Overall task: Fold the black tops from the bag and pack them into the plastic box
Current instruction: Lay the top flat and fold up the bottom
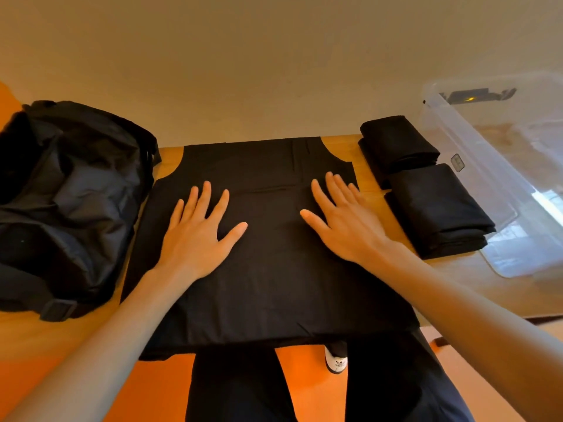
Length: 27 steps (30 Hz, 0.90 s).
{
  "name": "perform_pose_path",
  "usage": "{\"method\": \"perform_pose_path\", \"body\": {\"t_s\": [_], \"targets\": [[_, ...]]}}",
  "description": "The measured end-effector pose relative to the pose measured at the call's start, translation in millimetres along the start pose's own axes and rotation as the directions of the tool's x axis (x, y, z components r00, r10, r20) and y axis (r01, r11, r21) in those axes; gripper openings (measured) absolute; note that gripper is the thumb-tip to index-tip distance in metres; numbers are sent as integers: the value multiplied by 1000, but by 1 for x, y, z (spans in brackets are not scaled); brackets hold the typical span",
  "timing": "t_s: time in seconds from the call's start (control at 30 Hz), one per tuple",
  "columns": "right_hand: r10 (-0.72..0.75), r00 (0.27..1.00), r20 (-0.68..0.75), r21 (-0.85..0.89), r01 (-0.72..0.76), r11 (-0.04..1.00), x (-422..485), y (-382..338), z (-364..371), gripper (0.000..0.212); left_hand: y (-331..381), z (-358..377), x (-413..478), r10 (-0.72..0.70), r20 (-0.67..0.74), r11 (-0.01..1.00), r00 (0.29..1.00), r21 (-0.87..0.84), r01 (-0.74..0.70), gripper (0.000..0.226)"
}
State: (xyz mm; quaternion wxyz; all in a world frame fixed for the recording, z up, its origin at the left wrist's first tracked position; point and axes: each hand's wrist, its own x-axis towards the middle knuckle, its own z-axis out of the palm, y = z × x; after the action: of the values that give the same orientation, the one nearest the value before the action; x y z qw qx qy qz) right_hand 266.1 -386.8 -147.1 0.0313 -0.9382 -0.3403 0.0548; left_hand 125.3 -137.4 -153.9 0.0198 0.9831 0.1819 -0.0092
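My left hand [198,229] and right hand [344,222] press flat, fingers spread, on an unfolded black tank top [274,287] mid-table [432,281]; two folded tops [438,208] wait unpacked beside the plastic box [475,166] at the right edge.

Matt black cloth top [274,269], slightly shiny fabric bag [70,193], clear glossy plastic box [502,166], smooth wood table [380,141].

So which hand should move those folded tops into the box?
Probably the right hand: it rests flat on the spread top, on the side where the folded tops and plastic box sit. The left hand is nearer the bag.
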Motion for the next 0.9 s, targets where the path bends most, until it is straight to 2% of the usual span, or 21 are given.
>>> {"method": "perform_pose_path", "body": {"t_s": [0.07, 0.17, 0.27, 0.37, 0.47, 0.57, 0.67, 0.77, 0.9], "targets": [[52, 998, 22, 9, -53, 999, 1, 18, -2, 84, -4, 1, -2, -37, 40, 999, 999, -5, 37, 87], [105, 994, -16, -43, -105, 993, -10, 32, -9, 91, -5, -7, -8, -43, -37, 998, 998, -56, 41, 88], [-9, 998, -57, -50, 7, 999, -49, 7, -10, 90, 3, -12, -28, -6, -87, 998, 996, -67, 0, 88], [-95, 995, 28, -28, 95, 995, -86, -13, 1, 94, 16, -3, -59, 69, -22, 997, 997, -40, -70, 89], [-30, 1000, 4, 22, 29, 999, -90, 7, 8, 97, 13, 5, -74, 43, 33, 999, 999, 0, -43, 91], [30, 998, -58, -2, -30, 1000, -96, 28, 9, 99, -1, -2, -84, -9, 34, 1000, 999, -15, 9, 92], [-11, 990, -142, 69, 21, 997, -128, 30, 10, 91, -10, -10, -112, -26, -136, 997, 990, -76, 16, 86], [-35, 954, -297, 169, 89, 982, -172, 27, 25, 76, -15, -4, -162, -70, -339, 984, 938, -178, 9, 72], [-108, 933, -343, 87, 146, 985, -199, 30, 56, 70, -14, 22, -209, -45, -351, 986, 935, -167, -15, 72]]}}
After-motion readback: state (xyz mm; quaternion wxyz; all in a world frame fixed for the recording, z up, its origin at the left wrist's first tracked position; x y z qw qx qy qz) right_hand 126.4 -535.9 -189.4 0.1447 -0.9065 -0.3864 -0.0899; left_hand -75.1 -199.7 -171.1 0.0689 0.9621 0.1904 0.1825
